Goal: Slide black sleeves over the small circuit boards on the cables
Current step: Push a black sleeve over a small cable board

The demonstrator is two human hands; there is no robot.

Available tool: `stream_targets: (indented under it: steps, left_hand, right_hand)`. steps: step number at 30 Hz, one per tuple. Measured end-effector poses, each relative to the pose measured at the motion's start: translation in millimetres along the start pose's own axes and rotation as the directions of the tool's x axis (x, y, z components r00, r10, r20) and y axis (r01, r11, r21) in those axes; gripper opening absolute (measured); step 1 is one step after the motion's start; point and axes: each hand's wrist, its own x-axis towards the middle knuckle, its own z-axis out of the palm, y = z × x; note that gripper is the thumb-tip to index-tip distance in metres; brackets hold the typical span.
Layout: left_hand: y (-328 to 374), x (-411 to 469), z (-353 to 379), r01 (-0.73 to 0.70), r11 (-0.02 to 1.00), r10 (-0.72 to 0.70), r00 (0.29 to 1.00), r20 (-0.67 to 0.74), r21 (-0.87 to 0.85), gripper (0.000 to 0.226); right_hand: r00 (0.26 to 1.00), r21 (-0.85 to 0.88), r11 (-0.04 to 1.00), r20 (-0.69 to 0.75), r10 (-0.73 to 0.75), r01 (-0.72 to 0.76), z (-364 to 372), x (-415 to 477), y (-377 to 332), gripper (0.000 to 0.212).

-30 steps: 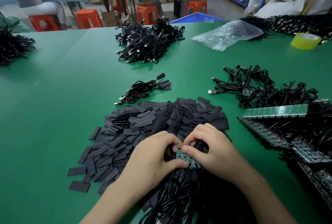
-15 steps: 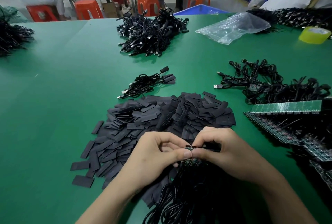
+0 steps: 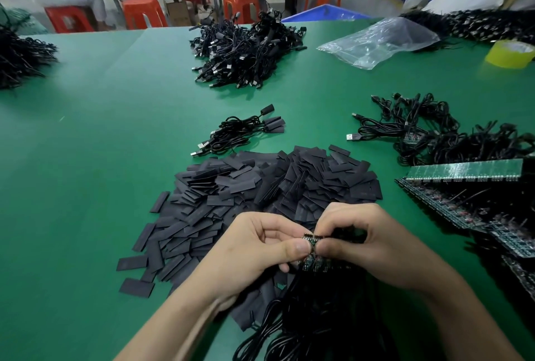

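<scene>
Pinching small circuit boards (image 3: 313,264) between two hands (image 3: 254,250) (image 3: 376,244)

I read the scene as evenly and fairly brightly lit from overhead, with no hard beam. The green worktop (image 3: 86,158) carries a pale, diffuse sheen across its middle. Shadows are soft and short, with only a faint one under the left hand (image 3: 249,256) and right hand (image 3: 373,244). The clear plastic bag (image 3: 379,42) at far right throws small white glints. The black cables (image 3: 304,328) at the near edge sink into flat black. The circuit boards (image 3: 311,240) pinched in both hands look slightly smeared. The wide lens bows the far worktop edge and stretches the corners, and the far room is soft.
</scene>
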Motion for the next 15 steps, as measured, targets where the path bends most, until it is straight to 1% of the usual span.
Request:
stream_targets:
  steps: [5, 8, 11, 13, 15]
  left_hand:
    - [-1, -2, 2, 0.020, 0.998, -0.020, 1.000, 0.008, -0.062, 0.013]
    - [0, -2, 5, 0.009, 0.995, -0.007, 1.000, 0.016, -0.096, 0.017]
    - [2, -2, 2, -0.018, 0.987, 0.017, 1.000, -0.008, -0.158, 0.019]
    - [3, -3, 2, -0.043, 0.980, 0.039, 0.999, -0.026, -0.193, 0.019]
    - [4, -4, 4, -0.074, 0.971, 0.068, 0.997, -0.033, -0.226, 0.017]
  right_hand:
    - [1.000, 0.048, 0.999, 0.016, 0.003, -0.003, 1, 2, -2, 0.011]
    - [1.000, 0.114, 0.993, 0.014, 0.000, -0.001, -1, 1, -6, 0.016]
    - [0.994, 0.116, 0.988, 0.052, 0.093, -0.099, -10, -3, -5, 0.018]
    - [0.979, 0.068, 0.981, 0.107, 0.174, -0.182, -17, -6, -1, 0.018]
    - [0.967, 0.009, 0.974, 0.122, 0.224, -0.226, -21, -8, 0, 0.021]
